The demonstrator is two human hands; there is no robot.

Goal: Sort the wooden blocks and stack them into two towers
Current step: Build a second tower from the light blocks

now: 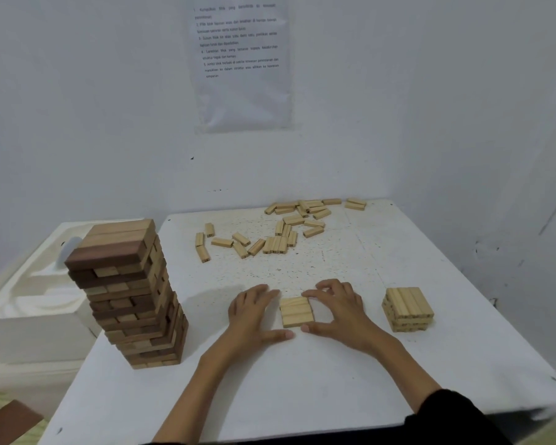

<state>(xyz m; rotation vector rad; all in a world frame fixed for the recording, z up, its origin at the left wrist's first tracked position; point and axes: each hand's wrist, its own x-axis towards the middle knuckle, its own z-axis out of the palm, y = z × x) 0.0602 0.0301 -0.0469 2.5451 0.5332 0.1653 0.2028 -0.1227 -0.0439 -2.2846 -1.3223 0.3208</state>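
Between left hand (pixel 254 311) and right hand (pixel 337 311), pale block row (pixel 296 312)

On the sheet (pixel 243 62) on the wall (pixel 77 91): a blurred heading above a printed list numbered 1 to 5. Readable only in part: "blok" in several items, and in item 5 roughly "Ambil blok berbaki di sekitar kawasan permainan dan masukkan ke dalam struktur atau alihkan ke kawasan simpanan".

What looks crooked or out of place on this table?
The tall tower at the left twists and leans, its layers offset. Loose blocks lie scattered at the far edge. The short stack and the row look tidy.
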